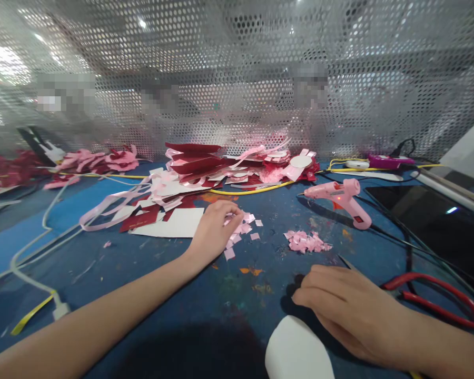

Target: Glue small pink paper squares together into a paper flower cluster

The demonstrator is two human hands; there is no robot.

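Note:
My left hand (217,229) reaches over a loose heap of small pink squares (245,228). Its thumb and fingers are pinched together at the heap's edge, apparently on one of the squares. Nearer to me, my right hand (339,305) hovers low over the table with its fingers curled together; what they hold, if anything, is hidden. A second pile of crumpled pink pieces (306,241) lies just beyond the right hand. A white rounded piece (298,350) is at the bottom edge, close to the right hand.
A pink glue gun (339,197) lies at the back right, its cord running right. Red-handled scissors (438,297) lie beside my right wrist. A dark flat screen (430,221) is at right. Paper scraps and ribbons (174,189) are heaped behind my left hand. White cables (43,252) cross the left side.

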